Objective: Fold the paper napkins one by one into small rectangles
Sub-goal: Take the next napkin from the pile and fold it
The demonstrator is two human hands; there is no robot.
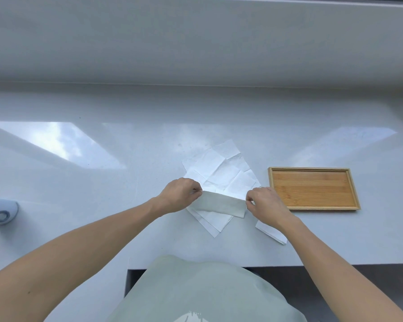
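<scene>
A white countertop [149, 140] fills most of the frame. Right of centre sits a shallow wooden tray [312, 188]. Just left of the tray, at frame centre, lies a loose pile of unfolded paper napkins [221, 170]. Over the pile's lower edge, a folded napkin strip [221, 204] stretches between the left hand [179, 196] and the right hand [265, 203], each pinching one end. A small folded napkin [271, 232] lies beneath the right wrist.

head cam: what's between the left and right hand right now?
In the head view, a folded napkin strip spans the gap, with the left hand pinching one end and the right hand the other. Beneath it lies the pile of unfolded napkins.
</scene>
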